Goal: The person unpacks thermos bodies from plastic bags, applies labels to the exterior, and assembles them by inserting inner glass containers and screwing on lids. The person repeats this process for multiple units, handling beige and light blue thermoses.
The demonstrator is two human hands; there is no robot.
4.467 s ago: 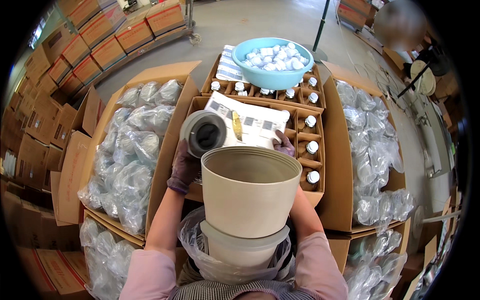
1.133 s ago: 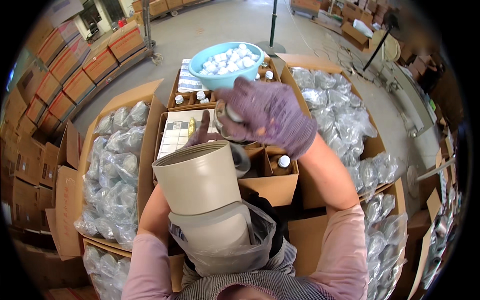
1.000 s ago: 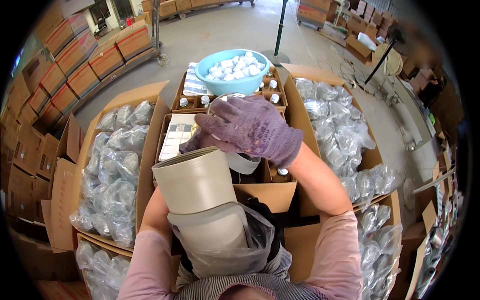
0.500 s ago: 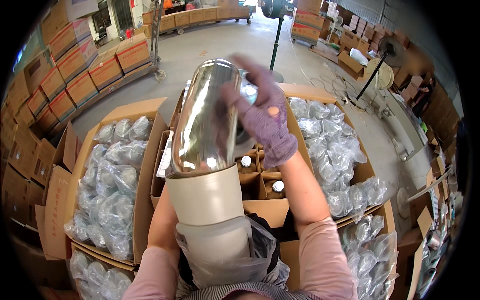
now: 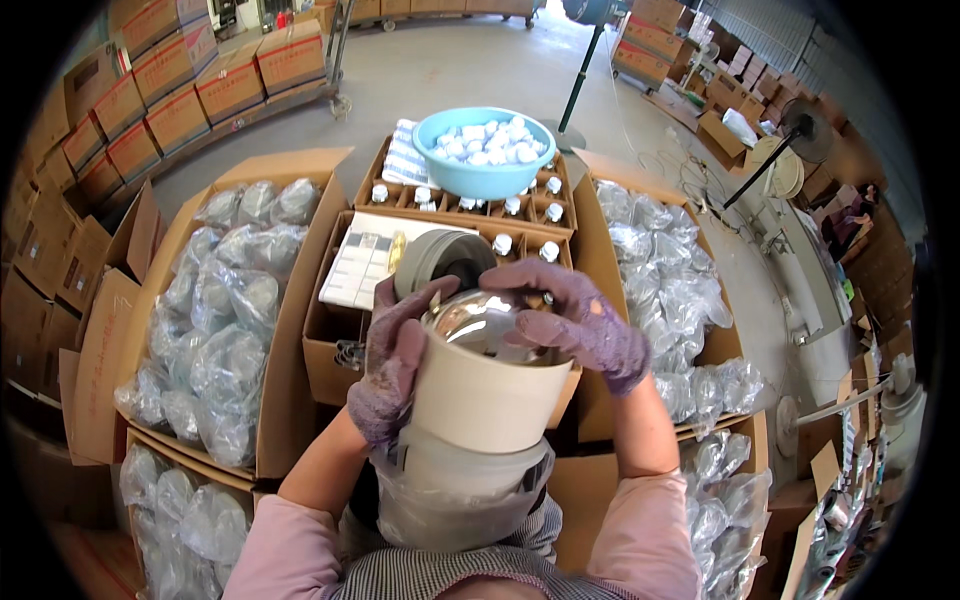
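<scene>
A beige cylindrical casing [image 5: 490,400] stands upright before my body, a clear plastic bag [image 5: 460,500] bunched round its lower part. Inside its mouth sits a shiny silvery glass liner [image 5: 487,322], only its rounded end showing. My left hand [image 5: 395,350], in a purple glove, is at the casing's left rim, its fingers closed against a grey ridged ring [image 5: 440,262] with a dark opening. The ring leans just beyond the rim. My right hand [image 5: 585,325], gloved alike, curls over the liner's right side; its fingertips touch the silvery surface.
Cartons of plastic-wrapped rounded pieces flank me at left [image 5: 215,330] and right [image 5: 665,300]. Ahead, divided boxes hold white-capped bottles [image 5: 512,205]. A light-blue basin [image 5: 440,170] of small white pieces rests there, near a white printed sheet [image 5: 350,270]. A fan [image 5: 805,130] stands farther right.
The silvery liner, which stood tall out of the casing, has sunk down into it. My right hand has come down onto it, and my left hand has come into view with the ring.
</scene>
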